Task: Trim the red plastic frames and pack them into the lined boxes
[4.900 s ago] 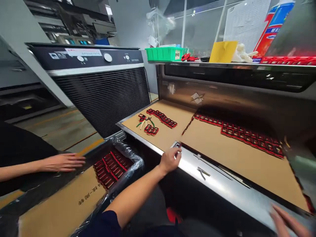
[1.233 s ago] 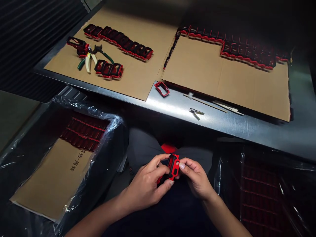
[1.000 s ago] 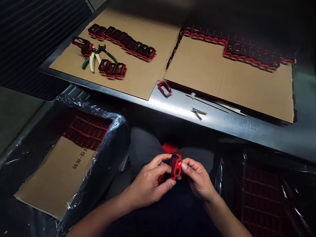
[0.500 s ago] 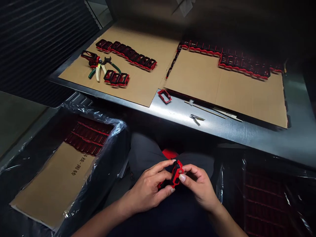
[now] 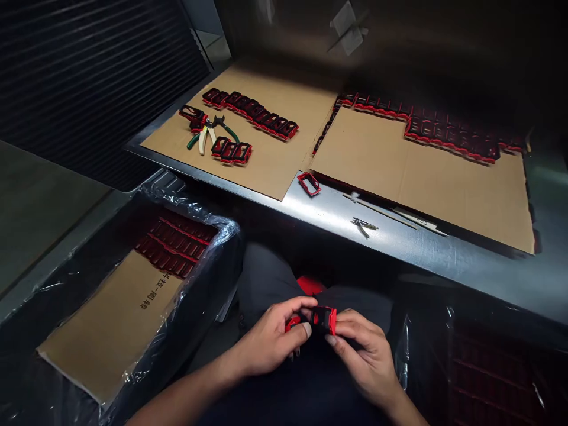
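Note:
Over my lap, both hands are closed on a small red-and-black plastic frame (image 5: 323, 319). My left hand (image 5: 277, 334) pinches its left side between thumb and fingers. A further red bit shows inside that grip; whether it belongs to the same frame I cannot tell. My right hand (image 5: 366, 349) grips the red right end, the thumb below and the fingers partly hidden behind it. Ahead on the metal bench edge lie a loose red frame (image 5: 309, 184) and small nippers (image 5: 364, 226), both apart from my hands.
Frames stand in rows (image 5: 450, 136) on the right cardboard (image 5: 461, 189). Green- and white-handled pliers (image 5: 203, 141) lie among more frames on the left cardboard (image 5: 270, 168). A thin stick (image 5: 386, 211) lies along the bench. Plastic-lined bins of frames flank my legs, cardboard (image 5: 110, 331) covering part of the left one.
Since the oldest frame, my hands have come together over my lap and another person's hand has left view. In the last half second the held frame has turned, its red end now facing right.

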The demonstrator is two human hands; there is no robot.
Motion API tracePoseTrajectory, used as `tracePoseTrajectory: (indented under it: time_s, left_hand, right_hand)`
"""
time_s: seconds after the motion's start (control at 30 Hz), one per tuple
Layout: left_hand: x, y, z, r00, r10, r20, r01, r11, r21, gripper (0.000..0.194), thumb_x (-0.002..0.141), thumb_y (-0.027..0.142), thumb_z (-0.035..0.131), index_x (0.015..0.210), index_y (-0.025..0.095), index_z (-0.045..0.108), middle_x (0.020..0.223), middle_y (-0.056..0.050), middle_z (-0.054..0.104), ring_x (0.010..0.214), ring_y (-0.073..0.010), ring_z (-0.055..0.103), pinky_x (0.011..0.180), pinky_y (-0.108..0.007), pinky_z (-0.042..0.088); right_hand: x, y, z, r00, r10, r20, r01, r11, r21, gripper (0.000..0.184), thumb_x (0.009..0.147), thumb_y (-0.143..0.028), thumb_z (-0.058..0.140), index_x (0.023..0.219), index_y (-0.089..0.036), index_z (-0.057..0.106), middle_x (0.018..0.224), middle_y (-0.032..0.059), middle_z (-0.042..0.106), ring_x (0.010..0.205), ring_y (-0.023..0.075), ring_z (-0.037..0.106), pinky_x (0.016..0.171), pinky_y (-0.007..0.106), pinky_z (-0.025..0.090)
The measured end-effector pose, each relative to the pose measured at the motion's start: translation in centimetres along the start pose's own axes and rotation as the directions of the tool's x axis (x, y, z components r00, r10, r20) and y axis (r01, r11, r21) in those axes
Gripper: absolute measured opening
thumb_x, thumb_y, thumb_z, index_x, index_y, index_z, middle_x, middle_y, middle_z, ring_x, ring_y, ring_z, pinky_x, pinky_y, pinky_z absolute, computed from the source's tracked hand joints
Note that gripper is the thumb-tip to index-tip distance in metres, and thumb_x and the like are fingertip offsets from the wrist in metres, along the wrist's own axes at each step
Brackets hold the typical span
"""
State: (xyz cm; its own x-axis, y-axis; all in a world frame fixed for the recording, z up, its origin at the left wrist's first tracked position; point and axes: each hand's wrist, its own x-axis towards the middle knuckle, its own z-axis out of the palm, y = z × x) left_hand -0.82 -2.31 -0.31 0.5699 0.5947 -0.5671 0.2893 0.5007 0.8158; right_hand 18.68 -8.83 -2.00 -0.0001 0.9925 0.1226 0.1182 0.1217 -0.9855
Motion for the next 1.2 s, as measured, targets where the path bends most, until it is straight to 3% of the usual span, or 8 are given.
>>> tracePoseTrajectory:
  time_s: [0.17,0.27,0.47,0.6,0.7,0.83,0.97,1.2]
  left_hand:
    - [-0.4,0.9,0.3,0.994,0.097,-0.053,-0.088,0.984,0.154,0.059,0.074,0.03,0.066,0.131,0.015,0.059,0.116,-0.009,0.07,0.102,-0.0227,0.067,0.093,-0.037,0.056]
    - [-0.3,1.0,0.4,0.996,0.053,-0.073,-0.039,0.983,0.181,0.065,0.069,0.033,0.071,0.131,0.016,0.057,0.118,-0.01,0.069,0.101,-0.0248,0.067,0.089,-0.038,0.058]
    - [0.0,0.2,0.6,0.992,0.083,-0.097,-0.066,0.983,0.171,0.078,0.067,0.049,0.079,0.134,0.017,0.054,0.122,-0.012,0.067,0.105,-0.0273,0.067,0.088,-0.039,0.058]
    - [-0.1,-0.1,0.8,0.978,0.152,-0.143,-0.11,0.958,0.266,0.075,0.068,0.042,0.081,0.134,0.018,0.055,0.121,-0.011,0.067,0.105,-0.027,0.068,0.093,-0.041,0.058]
    - [-0.3,-0.3,1.0,0.938,0.306,-0.164,-0.227,0.899,0.375,0.072,0.069,0.03,0.08,0.135,0.019,0.054,0.125,-0.011,0.065,0.109,-0.0255,0.067,0.098,-0.04,0.058]
    - [-0.4,-0.8,0.9,0.836,0.531,-0.14,-0.397,0.761,0.513,0.072,0.072,0.017,0.072,0.14,0.02,0.048,0.134,-0.012,0.06,0.12,-0.0247,0.064,0.104,-0.038,0.056]
    - [-0.1,-1.4,0.6,0.73,0.68,-0.07,-0.527,0.624,0.576,0.08,0.075,0.007,0.064,0.148,0.025,0.036,0.14,-0.013,0.057,0.131,-0.0254,0.058,0.108,-0.042,0.054]
    - [0.3,-1.9,0.5,0.697,0.717,0.014,-0.576,0.549,0.605,0.079,0.082,0.004,0.06,0.152,0.025,0.03,0.147,-0.016,0.053,0.134,-0.0235,0.056,0.106,-0.04,0.056]
  right_hand:
    - [0.0,0.4,0.0,0.998,-0.048,0.031,0.049,0.997,-0.056,0.031,0.089,-0.01,0.068,0.108,-0.033,0.078,0.089,0.0051,0.077,0.076,0.0201,0.071,0.067,0.032,0.057]
    - [0.1,0.5,0.1,0.996,-0.073,0.05,0.077,0.993,-0.084,0.032,0.09,-0.01,0.066,0.109,-0.033,0.078,0.088,0.005,0.077,0.076,0.0207,0.071,0.067,0.033,0.058]
    - [0.1,0.6,0.3,0.991,-0.117,0.062,0.124,0.983,-0.137,0.033,0.089,-0.009,0.065,0.109,-0.033,0.077,0.088,0.0048,0.076,0.074,0.0201,0.07,0.065,0.033,0.057]
    - [0.0,0.9,0.3,0.991,-0.119,0.066,0.129,0.978,-0.166,0.032,0.089,-0.009,0.066,0.108,-0.032,0.077,0.093,0.005,0.076,0.078,0.0197,0.071,0.068,0.033,0.058]
    - [-0.1,1.2,0.3,0.994,-0.106,0.006,0.105,0.974,-0.199,0.031,0.087,-0.01,0.068,0.107,-0.031,0.077,0.102,0.0066,0.076,0.088,0.0212,0.072,0.076,0.034,0.06]
    - [-0.2,1.1,0.4,0.999,0.001,-0.051,-0.009,0.989,-0.148,0.032,0.09,-0.011,0.064,0.111,-0.032,0.076,0.107,0.006,0.076,0.099,0.0217,0.072,0.087,0.035,0.059]
    - [-0.1,0.2,0.4,0.975,0.204,-0.088,-0.203,0.979,0.013,0.015,0.092,-0.023,0.067,0.099,-0.029,0.078,0.089,0.004,0.077,0.081,0.0198,0.072,0.077,0.031,0.06]
    - [-0.3,-0.3,0.3,0.905,0.425,0.0,-0.405,0.863,0.303,0.018,0.091,-0.041,0.07,0.1,-0.027,0.079,0.082,0.0043,0.078,0.073,0.018,0.071,0.07,0.028,0.058]
